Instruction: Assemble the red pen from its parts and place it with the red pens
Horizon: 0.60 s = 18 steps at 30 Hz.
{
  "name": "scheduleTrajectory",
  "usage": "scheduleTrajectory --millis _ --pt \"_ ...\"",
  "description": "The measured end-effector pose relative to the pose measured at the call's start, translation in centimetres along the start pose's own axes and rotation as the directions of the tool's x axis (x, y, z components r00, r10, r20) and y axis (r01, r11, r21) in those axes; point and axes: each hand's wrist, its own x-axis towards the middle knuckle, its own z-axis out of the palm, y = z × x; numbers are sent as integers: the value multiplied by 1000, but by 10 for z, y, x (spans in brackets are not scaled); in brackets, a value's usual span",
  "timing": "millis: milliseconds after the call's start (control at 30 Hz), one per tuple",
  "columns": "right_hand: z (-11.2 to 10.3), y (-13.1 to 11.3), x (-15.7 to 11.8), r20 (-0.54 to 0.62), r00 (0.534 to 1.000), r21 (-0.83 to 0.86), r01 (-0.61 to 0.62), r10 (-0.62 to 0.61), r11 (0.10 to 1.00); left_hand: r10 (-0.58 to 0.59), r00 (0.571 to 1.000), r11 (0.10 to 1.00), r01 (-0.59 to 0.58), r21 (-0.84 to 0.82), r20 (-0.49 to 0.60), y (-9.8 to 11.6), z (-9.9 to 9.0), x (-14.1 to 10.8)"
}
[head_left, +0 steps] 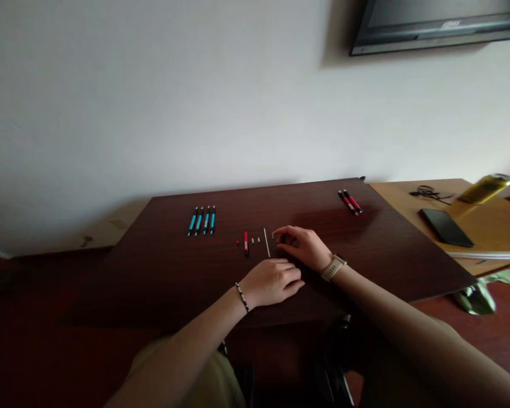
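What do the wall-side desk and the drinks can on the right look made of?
The dark desk seems wood or laminate, satin, given its streaky reddish grain. The can is probably thin metal: yellow, with a shiny rim.

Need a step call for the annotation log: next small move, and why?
I'd probably bring the right hand's thumb and index finger together on the tiny piece: it sits right by their parted tips, beside the thin white rod. The left hand is farther from it.
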Motion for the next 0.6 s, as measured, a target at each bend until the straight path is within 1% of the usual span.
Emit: scheduleTrajectory --millis 167,400,600 --pt "4 7 -1 48 997 25 -67 66 997 -5 1000 1000 5 -6 0 0 1 -1" --pt "4 11 -2 100 994 46 -53 49 998 -14 1000 1000 14 -6 0 0 1 -1" --pt "1 8 -2 124 991 52 -52 45 997 -11 1000 1000 11 -12 6 0 2 -1"
